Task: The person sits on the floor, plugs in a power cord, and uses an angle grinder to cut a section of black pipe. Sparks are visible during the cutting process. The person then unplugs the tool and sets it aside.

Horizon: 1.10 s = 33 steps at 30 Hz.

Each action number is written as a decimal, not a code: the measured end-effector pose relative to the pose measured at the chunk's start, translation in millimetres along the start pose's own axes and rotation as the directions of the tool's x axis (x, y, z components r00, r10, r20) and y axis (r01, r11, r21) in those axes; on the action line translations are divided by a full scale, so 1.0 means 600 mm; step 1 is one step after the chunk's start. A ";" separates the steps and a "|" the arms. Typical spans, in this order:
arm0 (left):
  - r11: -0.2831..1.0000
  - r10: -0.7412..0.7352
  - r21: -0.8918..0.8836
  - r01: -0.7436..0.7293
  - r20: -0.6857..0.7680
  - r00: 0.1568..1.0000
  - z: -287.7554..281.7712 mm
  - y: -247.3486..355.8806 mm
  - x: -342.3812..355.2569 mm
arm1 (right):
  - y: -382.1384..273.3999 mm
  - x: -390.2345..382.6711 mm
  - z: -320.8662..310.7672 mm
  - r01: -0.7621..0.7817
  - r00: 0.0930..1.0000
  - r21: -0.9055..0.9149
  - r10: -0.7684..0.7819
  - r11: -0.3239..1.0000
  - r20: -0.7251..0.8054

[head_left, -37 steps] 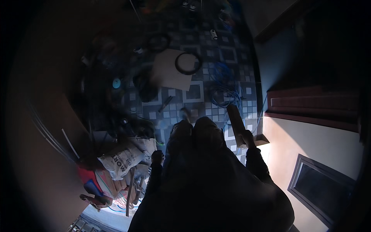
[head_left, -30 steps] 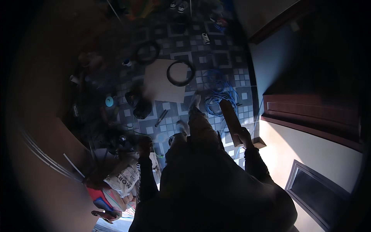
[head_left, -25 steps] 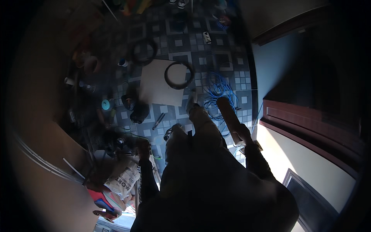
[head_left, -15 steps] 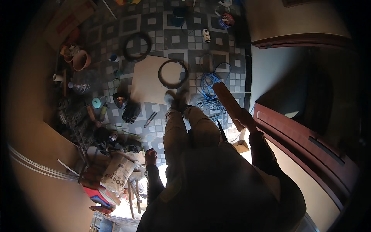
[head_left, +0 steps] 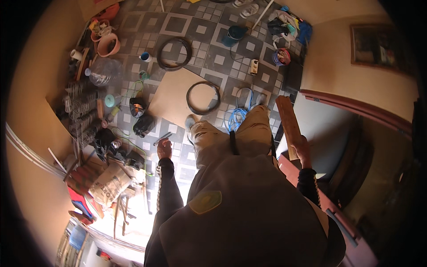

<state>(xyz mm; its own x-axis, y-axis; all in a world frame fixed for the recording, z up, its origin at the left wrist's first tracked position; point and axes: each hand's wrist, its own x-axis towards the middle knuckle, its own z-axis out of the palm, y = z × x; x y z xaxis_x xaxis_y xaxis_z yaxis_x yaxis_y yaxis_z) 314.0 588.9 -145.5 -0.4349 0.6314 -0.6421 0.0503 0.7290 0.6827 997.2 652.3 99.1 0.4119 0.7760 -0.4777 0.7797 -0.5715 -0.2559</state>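
A length of brown wooden board [head_left: 289,122] stands out ahead of me on the right, with my right hand [head_left: 302,149] closed around its lower part. My left hand [head_left: 164,149] hangs at my left side, its fingers loosely bent and apart, with nothing seen in it. Beyond its fingertips a narrow dark tool [head_left: 162,139] lies on the tiles, too small to name. Between my feet and just ahead are a coil of blue cable [head_left: 238,118], a black coil [head_left: 203,111] and a flat tan sheet [head_left: 171,95].
Along the left wall stand a large clear bottle [head_left: 104,73], orange pots [head_left: 108,45], wire racks [head_left: 84,111] and black bags [head_left: 143,125]. A paper sack [head_left: 110,183] sits lower left. Ahead lie another black coil [head_left: 174,53], a power strip [head_left: 254,66] and a dark bucket [head_left: 233,35]. A red-brown door frame [head_left: 356,104] borders the right.
My view has turned and moved, and my legs have spread apart in a step. The board stays in my right hand, now more upright. My left hand has swung forward.
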 end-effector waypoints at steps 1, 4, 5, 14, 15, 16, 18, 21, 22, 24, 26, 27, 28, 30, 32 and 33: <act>0.999 -0.018 0.033 0.019 -0.046 0.999 0.044 0.010 -0.003 | -0.003 0.040 -0.028 0.041 0.999 -0.060 -0.039 0.997 0.025; 0.986 -0.132 0.075 0.149 -0.192 0.972 0.197 0.036 -0.055 | -0.020 0.198 -0.098 0.127 0.979 -0.165 -0.097 0.978 0.177; 0.978 -0.110 0.147 0.149 -0.244 0.963 0.252 0.041 -0.088 | -0.024 0.263 -0.105 0.198 0.968 -0.251 -0.149 0.947 0.200; 0.909 -0.208 0.264 0.321 -0.381 0.901 0.573 -0.008 -0.237 | -0.063 0.763 0.063 0.637 0.718 -0.194 -0.482 0.746 0.503; 0.900 -0.218 0.285 0.329 -0.360 0.907 0.585 -0.037 -0.200 | -0.063 0.794 0.104 0.636 0.708 -0.164 -0.486 0.754 0.512; 0.903 -0.179 0.309 0.298 -0.361 0.915 0.588 -0.077 -0.148 | -0.055 0.811 0.165 0.631 0.697 -0.136 -0.481 0.764 0.532; 0.893 -0.167 0.349 0.283 -0.327 0.930 0.605 -0.141 -0.026 | -0.044 0.849 0.242 0.677 0.628 -0.045 -0.545 0.735 0.556; 0.871 -0.105 0.434 0.229 -0.291 0.951 0.622 -0.244 0.205 | -0.020 0.887 0.391 0.613 0.598 0.075 -0.524 0.786 0.607; 0.849 -0.093 0.476 0.229 -0.293 0.952 0.623 -0.287 0.280 | -0.002 0.889 0.449 0.582 0.585 0.114 -0.512 0.805 0.629; 0.840 -0.076 0.493 0.227 -0.308 0.948 0.642 -0.325 0.418 | 0.007 0.899 0.507 0.526 0.594 0.200 -0.526 0.826 0.608; 0.799 -0.155 0.504 0.329 -0.357 0.921 0.659 -0.360 0.527 | 0.017 0.905 0.559 0.398 0.608 0.178 -0.404 0.900 0.683; 0.797 -0.134 0.496 0.345 -0.412 0.901 0.675 -0.365 0.566 | 0.018 0.902 0.576 0.352 0.657 0.182 -0.381 0.918 0.651; 0.755 -0.151 0.533 0.382 -0.426 0.892 0.686 -0.382 0.589 | 0.021 0.899 0.593 0.279 0.642 0.172 -0.317 0.945 0.698; 0.692 -0.180 0.566 0.449 -0.467 0.866 0.696 -0.388 0.627 | 0.017 0.892 0.612 0.192 0.703 0.149 -0.242 0.970 0.669; 0.626 -0.219 0.576 0.526 -0.517 0.827 0.692 -0.398 0.644 | 0.005 0.884 0.622 0.276 0.665 0.190 -0.330 0.942 0.670; 0.620 -0.190 0.584 0.524 -0.536 0.822 0.682 -0.404 0.644 | -0.004 0.882 0.623 0.343 0.648 0.204 -0.388 0.917 0.655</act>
<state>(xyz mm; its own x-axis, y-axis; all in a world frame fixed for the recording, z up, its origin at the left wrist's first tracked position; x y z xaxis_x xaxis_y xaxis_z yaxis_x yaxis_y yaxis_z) 501.9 764.4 -702.0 -0.8494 0.2384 -0.4708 0.3279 0.9375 -0.1168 1036.9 964.5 -467.2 -0.3447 0.5496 -0.7610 0.7601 -0.3122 -0.5699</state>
